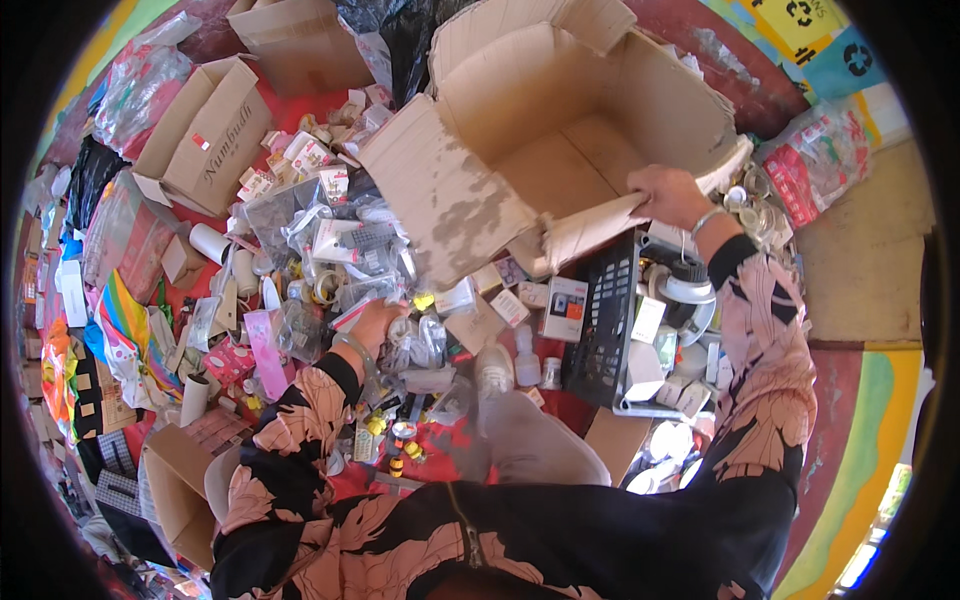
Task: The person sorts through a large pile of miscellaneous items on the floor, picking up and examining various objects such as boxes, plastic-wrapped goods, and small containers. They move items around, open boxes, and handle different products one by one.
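Observation:
My right hand (668,197) is closed on the near right flap edge of a large, worn cardboard box (570,150). The box stands tilted with its opening toward me, and the inside that shows is bare. One water-stained flap (450,200) hangs over the heap. Down among clear plastic packages (415,340), my left hand (380,325) has its fingers drawn together; what they hold, if anything, is hidden. Beside its wrist lie a pink slim box (267,350) and small wrapped items. A white phone-style box (565,308) stands below the large box.
A black plastic crate (605,300) full of mixed goods stands at the right. My shoe (494,372) rests amid the heap. Further cardboard boxes (205,140) and clear bags (145,85) lie at the far left; a brown sheet of cardboard (865,260) lies at the right.

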A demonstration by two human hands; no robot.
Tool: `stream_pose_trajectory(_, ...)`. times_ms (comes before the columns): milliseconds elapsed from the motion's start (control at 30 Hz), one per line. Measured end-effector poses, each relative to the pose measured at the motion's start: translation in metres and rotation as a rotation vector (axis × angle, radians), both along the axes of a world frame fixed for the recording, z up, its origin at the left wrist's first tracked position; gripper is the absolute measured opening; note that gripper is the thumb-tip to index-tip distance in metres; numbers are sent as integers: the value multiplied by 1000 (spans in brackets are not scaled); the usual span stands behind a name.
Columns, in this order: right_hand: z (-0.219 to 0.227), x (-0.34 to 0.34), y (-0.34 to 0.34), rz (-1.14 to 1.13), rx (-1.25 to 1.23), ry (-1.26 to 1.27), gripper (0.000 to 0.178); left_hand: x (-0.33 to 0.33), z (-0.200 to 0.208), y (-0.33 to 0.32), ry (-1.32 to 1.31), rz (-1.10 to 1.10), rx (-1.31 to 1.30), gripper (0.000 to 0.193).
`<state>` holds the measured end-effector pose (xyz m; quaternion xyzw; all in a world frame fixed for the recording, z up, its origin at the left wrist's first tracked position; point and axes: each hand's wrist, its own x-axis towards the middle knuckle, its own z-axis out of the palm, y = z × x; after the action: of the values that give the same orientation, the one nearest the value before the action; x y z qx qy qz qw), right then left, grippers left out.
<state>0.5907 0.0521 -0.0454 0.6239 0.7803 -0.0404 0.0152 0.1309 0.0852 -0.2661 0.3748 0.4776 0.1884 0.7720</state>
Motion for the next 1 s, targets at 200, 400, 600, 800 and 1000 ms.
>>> stream_pose_trajectory(200,-73,75,-8,-403,-150,-31,30,25,44,-9,-38,-94,25,20)
stream_pose_trajectory(400,-59,13,-1,-432,-54,37,32,9,33,-20,-35,-154,32,24)
stream_pose_trajectory(600,-77,-26,39,-575,-43,-90,44,-5,72,-32,-29,-70,-67,23)
stream_pose_trajectory(800,-111,-20,48,-583,-63,23,44,-53,117,-50,120,-36,12,21)
stream_pose_trajectory(1000,-67,-35,16,-199,-270,-47,33,-80,172,-67,75,47,-38,23)
